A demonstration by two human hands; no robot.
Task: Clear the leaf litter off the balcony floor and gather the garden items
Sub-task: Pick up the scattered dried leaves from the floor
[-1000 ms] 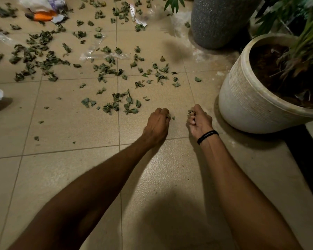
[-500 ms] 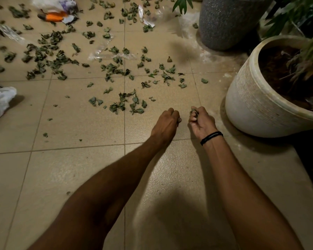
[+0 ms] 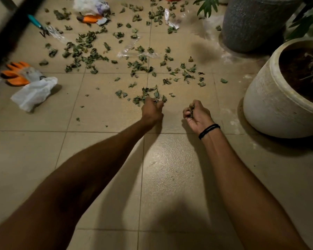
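Dry green leaf litter (image 3: 87, 53) lies scattered over the beige tiled floor, thickest at the upper left and centre. My left hand (image 3: 152, 110) is knuckles-up at the near edge of a small clump of leaves (image 3: 145, 95), its curled fingertips pinching leaf bits. My right hand (image 3: 197, 114), with a black band at the wrist, is turned palm-up and curls round a small wad of gathered leaves (image 3: 191, 110). An orange and grey glove (image 3: 18, 73) lies at the far left beside a white plastic bag (image 3: 34, 93).
A white ribbed plant pot (image 3: 271, 105) stands close on the right, a grey speckled pot (image 3: 251, 22) behind it. Teal-handled pruners (image 3: 37, 23), another orange glove (image 3: 92, 18), a white bag (image 3: 90, 5) and clear plastic scraps (image 3: 132, 53) lie farther off. A dark rail (image 3: 9, 31) borders the left.
My left hand has reached forward and left into the nearest clump of leaves. My right hand has turned palm-up with its leaves. The view has shifted, bringing the glove and pruners into sight.
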